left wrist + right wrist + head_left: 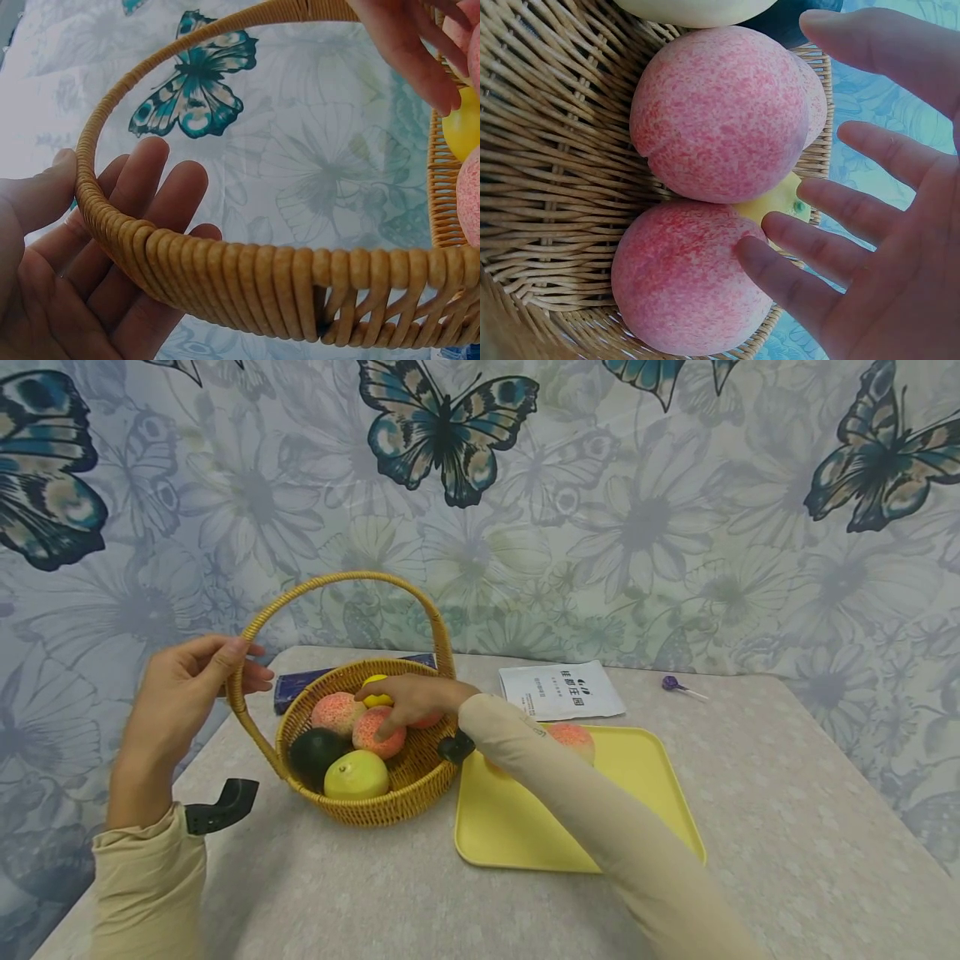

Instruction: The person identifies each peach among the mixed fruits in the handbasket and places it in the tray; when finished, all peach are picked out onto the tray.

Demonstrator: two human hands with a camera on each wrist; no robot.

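My left hand [180, 685] holds the side of the wicker basket's handle [358, 577], with the thumb on one side and the fingers behind it. Over the basket [382, 812] is my right hand [412, 695], its fingers spread and loosely extended. In the right wrist view the fingertips lie at or just over a peach [690, 281]; contact is unclear. Another peach [720, 112] sits beside it. The basket also contains a lemon [463, 127], a dark green fruit [318, 753], a yellow-green round fruit [356, 776] and a further peach [336, 712].
Right of the basket lies a yellow tray [637, 810] with a peach [574, 742] on it, partly behind my right sleeve. A white printed packet [562, 690] and a purple lollipop [672, 683] are farther back. Something dark blue [296, 689] lies behind the basket.
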